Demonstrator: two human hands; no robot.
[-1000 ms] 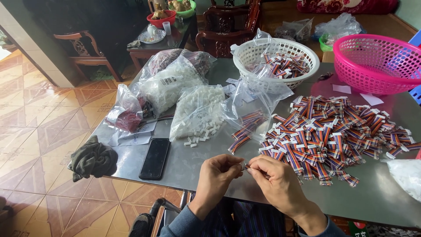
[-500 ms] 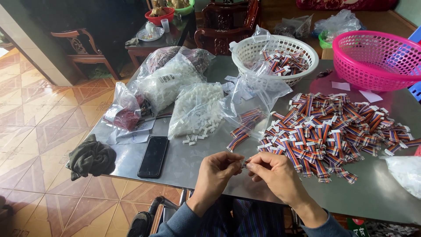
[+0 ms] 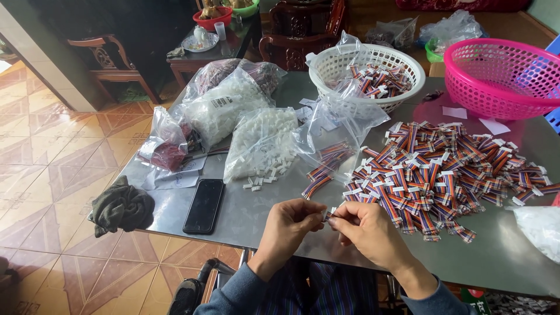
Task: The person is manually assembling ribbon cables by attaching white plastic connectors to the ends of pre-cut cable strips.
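Note:
My left hand (image 3: 291, 226) and my right hand (image 3: 367, 228) meet fingertip to fingertip just above the near edge of the grey table (image 3: 245, 216). Between them they pinch a small white plastic connector (image 3: 328, 214); any wire on it is hidden by my fingers. Right of my hands lies a big heap of short striped ribbon cables with white ends (image 3: 443, 175). A clear bag of loose white connectors (image 3: 262, 146) lies open just beyond my left hand, a few spilled on the table.
A black phone (image 3: 204, 205) and a dark crumpled cloth (image 3: 121, 205) lie at the left. Further back are more plastic bags (image 3: 221, 105), a white basket holding cables (image 3: 367, 73) and a pink basket (image 3: 504, 76). Wooden chairs stand behind.
My hands have stayed together at the same spot, fingers shifting slightly on the small part. Nothing on the table has moved.

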